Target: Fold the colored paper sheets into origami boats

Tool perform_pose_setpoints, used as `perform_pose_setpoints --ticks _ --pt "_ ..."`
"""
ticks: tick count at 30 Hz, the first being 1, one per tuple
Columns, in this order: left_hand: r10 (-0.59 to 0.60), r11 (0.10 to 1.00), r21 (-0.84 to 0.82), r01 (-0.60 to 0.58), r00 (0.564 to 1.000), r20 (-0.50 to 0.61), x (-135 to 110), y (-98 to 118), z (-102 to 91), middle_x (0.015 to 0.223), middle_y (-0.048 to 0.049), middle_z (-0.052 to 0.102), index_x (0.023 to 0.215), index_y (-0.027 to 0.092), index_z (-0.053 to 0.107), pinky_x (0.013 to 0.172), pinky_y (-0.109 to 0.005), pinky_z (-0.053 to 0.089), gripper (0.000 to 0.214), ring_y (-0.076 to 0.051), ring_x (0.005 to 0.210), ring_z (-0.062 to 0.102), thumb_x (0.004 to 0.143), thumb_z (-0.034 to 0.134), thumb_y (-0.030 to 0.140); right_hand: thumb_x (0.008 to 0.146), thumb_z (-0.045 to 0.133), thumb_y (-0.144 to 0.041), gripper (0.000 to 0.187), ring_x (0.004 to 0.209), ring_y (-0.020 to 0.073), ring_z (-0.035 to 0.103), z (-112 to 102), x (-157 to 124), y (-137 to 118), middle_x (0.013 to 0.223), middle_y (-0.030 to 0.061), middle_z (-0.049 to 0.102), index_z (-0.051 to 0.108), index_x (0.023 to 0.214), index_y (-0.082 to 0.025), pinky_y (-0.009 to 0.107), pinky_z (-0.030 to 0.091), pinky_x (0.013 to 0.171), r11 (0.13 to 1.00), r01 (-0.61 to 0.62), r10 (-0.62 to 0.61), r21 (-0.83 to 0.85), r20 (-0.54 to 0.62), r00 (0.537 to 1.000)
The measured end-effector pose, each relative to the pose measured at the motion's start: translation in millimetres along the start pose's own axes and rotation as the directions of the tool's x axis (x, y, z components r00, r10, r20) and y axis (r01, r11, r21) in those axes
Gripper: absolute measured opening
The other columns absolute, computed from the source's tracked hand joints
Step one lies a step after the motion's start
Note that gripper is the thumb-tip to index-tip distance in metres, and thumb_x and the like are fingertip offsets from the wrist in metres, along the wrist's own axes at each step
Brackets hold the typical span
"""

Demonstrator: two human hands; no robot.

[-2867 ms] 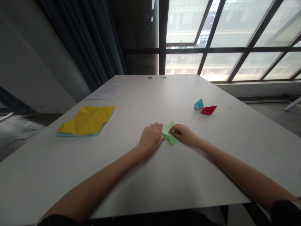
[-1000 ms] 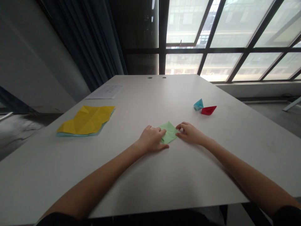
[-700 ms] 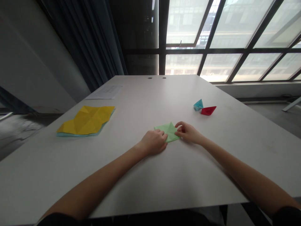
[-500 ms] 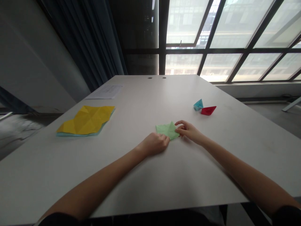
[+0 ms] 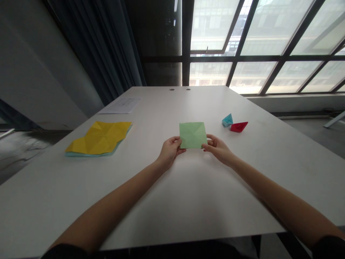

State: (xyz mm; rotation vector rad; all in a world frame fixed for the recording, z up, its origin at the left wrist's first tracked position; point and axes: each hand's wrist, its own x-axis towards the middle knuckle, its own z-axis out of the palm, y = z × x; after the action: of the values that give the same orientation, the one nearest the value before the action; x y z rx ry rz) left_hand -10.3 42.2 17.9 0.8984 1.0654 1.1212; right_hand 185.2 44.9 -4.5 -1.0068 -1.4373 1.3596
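Plain pale green paper [image 5: 193, 135], no print on it. White table [image 5: 188, 201]. Left of the green paper there's a yellow sheet [image 5: 100, 137] on a teal sheet [image 5: 88, 154]; right of it, a teal boat [image 5: 228, 120] and a red boat [image 5: 238, 126].

White table [image 5: 188, 201], dark curtain [image 5: 107, 54], grey wall [image 5: 32, 72], large gridded windows [image 5: 256, 32], daylight

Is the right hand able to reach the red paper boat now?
Likely yes, once it lets go: the right hand pinches the green paper, yet nothing lies between it and the red paper boat.
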Motion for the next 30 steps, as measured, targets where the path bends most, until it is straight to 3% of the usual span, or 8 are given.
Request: perform_pose_setpoints --ticks 3,8,10,12,16,20,24,30 --pt "-0.056 0.998 -0.019 0.056 0.998 0.031 1 -5 -0.1 0.067 -0.0011 0.058 0.076 0.014 0.052 0.055 -0.021 0.049 0.005 -0.008 0.055 0.056 0.071 0.052 0.015 0.067 0.064 -0.033 0.034 0.065 0.0116 0.054 0 -1 -2 0.073 0.0014 0.060 0.054 0.095 -0.017 0.025 0.042 0.059 0.998 0.002 0.000 -0.062 0.027 1.000" --pt "0.111 0.958 0.259 -0.124 0.992 0.064 12 -12 -15.4 0.071 -0.0008 0.059 0.097 0.015 0.050 0.060 -0.022 0.046 0.034 -0.010 0.064 0.057 0.065 0.060 0.017 0.072 0.054 -0.033 0.019 0.059 0.0115 0.049 -8 -1 -3 0.066 0.0003 0.058 0.059 0.077 -0.014 0.024 0.036 0.054 0.926 -0.045 0.089 -0.374 0.100 0.991" --pt "0.180 0.854 0.471 -0.220 0.975 0.130 17 -15 -22.7 0.073 -0.0008 0.059 0.097 0.015 0.052 0.060 -0.022 0.045 0.037 -0.011 0.065 0.056 0.062 0.062 0.017 0.074 0.050 -0.031 0.019 0.058 0.0119 0.048 -11 -1 -3 0.064 -0.0003 0.057 0.061 0.073 -0.015 0.025 0.035 0.055 0.818 0.011 0.055 -0.576 0.098 0.994" --pt "0.219 0.680 0.658 -0.324 0.946 0.239 18 -16 -27.4 0.075 -0.0014 0.059 0.091 0.016 0.058 0.062 -0.024 0.045 0.028 -0.012 0.068 0.055 0.063 0.059 0.017 0.074 0.049 -0.029 0.018 0.061 0.0131 0.048 -13 -1 -1 0.065 0.0001 0.058 0.063 0.075 -0.017 0.026 0.035 0.058 0.672 0.083 -0.008 -0.736 0.106 0.994" --pt "0.286 0.408 0.796 -0.447 0.891 0.354 14 -15 -29.5 0.084 -0.0032 0.060 0.095 0.017 0.059 0.069 -0.026 0.045 0.030 -0.015 0.077 0.055 0.066 0.054 0.019 0.074 0.051 -0.026 0.015 0.071 0.0160 0.049 -14 1 5 0.073 0.0031 0.062 0.063 0.077 -0.018 0.027 0.036 0.065 0.506 0.169 -0.109 -0.846 0.132 0.985" --pt "0.317 0.262 0.823 -0.505 0.850 0.421 13 -15 -29.6 0.090 -0.0051 0.058 0.098 0.016 0.058 0.073 -0.030 0.045 0.033 -0.017 0.082 0.053 0.066 0.057 0.023 0.075 0.051 -0.027 0.014 0.071 0.0164 0.050 -14 2 12 0.072 0.0037 0.060 0.061 0.074 -0.018 0.027 0.037 0.065 0.469 0.191 -0.143 -0.862 0.140 0.980" --pt "0.312 0.133 0.807 -0.575 0.798 0.516 13 -14 -30.6 0.086 -0.0045 0.059 0.087 0.016 0.060 0.078 -0.031 0.043 0.019 -0.017 0.083 0.052 0.070 0.056 0.020 0.076 0.052 -0.027 0.012 0.071 0.0165 0.050 -16 2 12 0.072 0.0028 0.060 0.060 0.077 -0.019 0.028 0.037 0.064 0.465 0.203 -0.161 -0.862 0.143 0.976" --pt "0.258 -0.098 0.742 -0.663 0.704 0.662 12 -11 -31.4 0.085 -0.0058 0.058 0.079 0.016 0.060 0.076 -0.027 0.042 0.015 -0.016 0.084 0.051 0.079 0.046 0.016 0.076 0.048 -0.017 0.015 0.064 0.0129 0.050 -23 1 6 0.080 0.0034 0.060 0.060 0.085 -0.019 0.026 0.040 0.063 0.502 0.330 -0.191 -0.799 0.270 0.944"
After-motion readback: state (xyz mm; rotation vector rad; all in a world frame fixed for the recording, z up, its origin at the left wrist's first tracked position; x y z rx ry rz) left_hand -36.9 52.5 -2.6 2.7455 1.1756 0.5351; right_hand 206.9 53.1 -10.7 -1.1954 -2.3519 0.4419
